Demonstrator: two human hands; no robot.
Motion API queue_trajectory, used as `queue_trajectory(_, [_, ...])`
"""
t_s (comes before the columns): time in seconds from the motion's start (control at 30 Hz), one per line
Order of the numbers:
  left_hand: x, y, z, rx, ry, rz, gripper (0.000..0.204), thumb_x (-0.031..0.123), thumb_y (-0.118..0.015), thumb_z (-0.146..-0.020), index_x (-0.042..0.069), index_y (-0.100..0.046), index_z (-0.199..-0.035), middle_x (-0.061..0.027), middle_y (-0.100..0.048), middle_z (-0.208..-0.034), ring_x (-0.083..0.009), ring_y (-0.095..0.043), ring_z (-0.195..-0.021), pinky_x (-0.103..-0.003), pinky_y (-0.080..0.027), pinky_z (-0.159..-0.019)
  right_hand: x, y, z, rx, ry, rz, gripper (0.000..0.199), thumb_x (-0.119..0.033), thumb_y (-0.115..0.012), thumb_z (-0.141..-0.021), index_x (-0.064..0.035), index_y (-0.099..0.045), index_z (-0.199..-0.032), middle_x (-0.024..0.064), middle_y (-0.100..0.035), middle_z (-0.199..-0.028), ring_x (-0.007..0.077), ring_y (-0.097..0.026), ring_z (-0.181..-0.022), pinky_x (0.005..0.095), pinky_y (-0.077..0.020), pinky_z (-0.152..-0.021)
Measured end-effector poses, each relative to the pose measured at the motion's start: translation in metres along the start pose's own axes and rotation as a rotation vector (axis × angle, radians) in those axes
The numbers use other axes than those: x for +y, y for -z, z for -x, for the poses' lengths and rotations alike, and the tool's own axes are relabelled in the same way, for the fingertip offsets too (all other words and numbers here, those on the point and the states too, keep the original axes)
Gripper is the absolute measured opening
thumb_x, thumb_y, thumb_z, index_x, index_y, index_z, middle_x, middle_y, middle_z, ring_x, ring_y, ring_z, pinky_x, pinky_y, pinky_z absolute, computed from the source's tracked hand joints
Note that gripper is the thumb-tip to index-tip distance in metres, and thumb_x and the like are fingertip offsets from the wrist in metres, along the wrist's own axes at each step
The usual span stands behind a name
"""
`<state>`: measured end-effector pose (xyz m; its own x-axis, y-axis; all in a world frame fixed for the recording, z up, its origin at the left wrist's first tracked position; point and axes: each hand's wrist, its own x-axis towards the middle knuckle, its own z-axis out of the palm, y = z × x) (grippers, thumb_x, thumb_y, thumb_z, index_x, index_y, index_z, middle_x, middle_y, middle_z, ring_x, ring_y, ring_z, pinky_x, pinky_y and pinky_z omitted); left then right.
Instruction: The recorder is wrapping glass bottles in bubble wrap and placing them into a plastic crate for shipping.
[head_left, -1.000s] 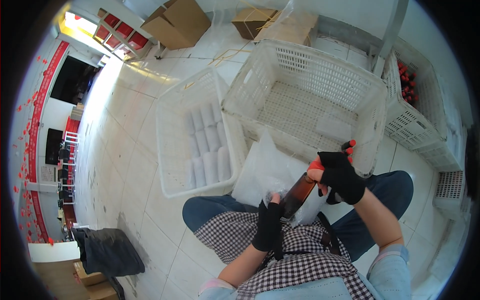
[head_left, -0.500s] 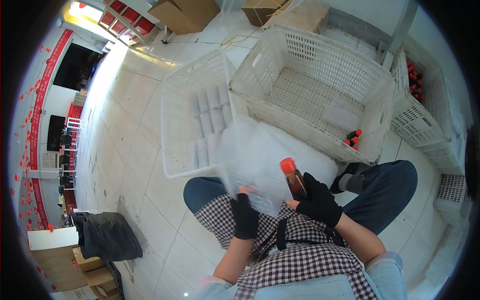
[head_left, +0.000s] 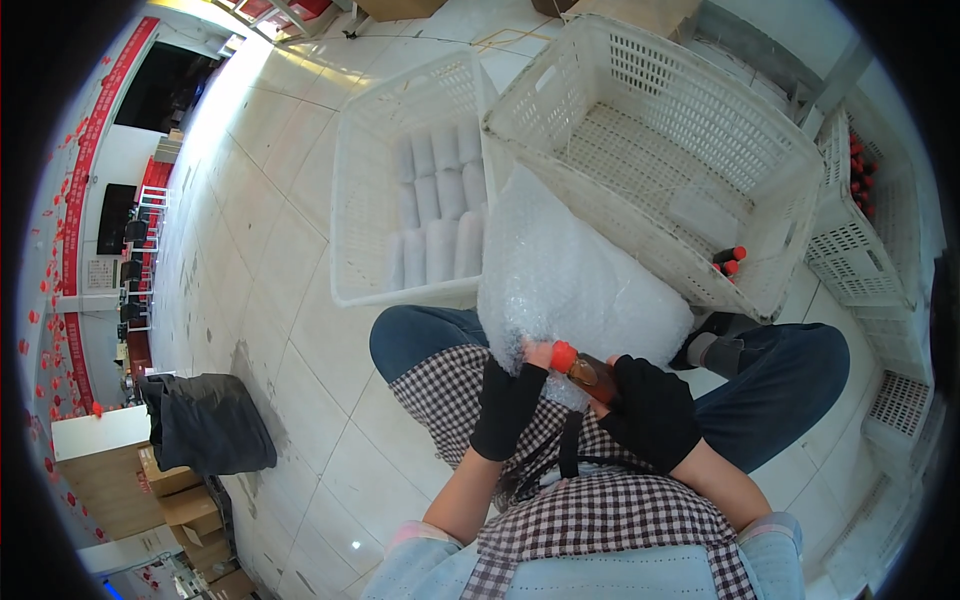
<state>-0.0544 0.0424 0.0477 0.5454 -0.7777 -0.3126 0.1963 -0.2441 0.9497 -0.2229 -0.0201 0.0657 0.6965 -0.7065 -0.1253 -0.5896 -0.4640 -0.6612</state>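
Note:
My right hand point(head_left: 650, 410), in a black fingerless glove, grips a bottle point(head_left: 594, 381) of dark brown liquid with a red cap. The bottle lies tilted across my lap, its cap pointing left. My left hand point(head_left: 512, 395), gloved the same way, pinches the lower edge of the clear bubble wrap point(head_left: 590, 275), its fingertips right beside the cap. Some of its fingers are hidden. The wrap spreads over my lap and leans on the crates; part of it shows under the bottle.
On the left, a white crate point(head_left: 338, 240) holds several wrapped cylinders point(head_left: 440, 250). A bigger white crate point(head_left: 655, 215) stands ahead with a few red-capped bottles point(head_left: 730, 262) in its near right corner. Stacked crates point(head_left: 865, 245) rise at far right. A black bag point(head_left: 210, 425) sits at left.
The bottle has tipped from near upright to lying leftward, its cap now by my left fingers. The lifted, blurred bubble wrap has settled flatter. The view has shifted slightly.

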Motion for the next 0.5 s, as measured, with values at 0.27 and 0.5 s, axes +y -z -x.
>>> queue_trajectory(0.27, [0.001,0.004,0.003,-0.134,0.048,-0.013,0.025,0.016,-0.063,-0.078,0.002,-0.055,-0.098,-0.004,-0.058,-0.089,-0.0113,-0.054,-0.082,-0.023,-0.045,-0.072,0.009,0.01,-0.001,-0.174,-0.027,-0.191,0.034,-0.026,-0.063,-0.072,-0.0044,-0.048,-0.095,0.012,-0.058,-0.073,0.0232,-0.06,-0.068,0.0336,-0.0462,-0.058])
queue_trajectory(0.5, [-0.009,0.014,-0.001,-0.341,0.093,0.106,0.025,0.013,-0.06,-0.079,0.003,-0.055,-0.102,-0.0036,-0.057,-0.094,-0.0132,-0.053,-0.089,-0.027,-0.042,-0.08,0.018,0.015,-0.004,-0.765,-0.452,-1.058,0.04,-0.024,-0.066,-0.075,0.0016,-0.05,-0.101,0.0069,-0.058,-0.073,0.0122,-0.058,-0.06,0.0238,-0.0455,-0.056])
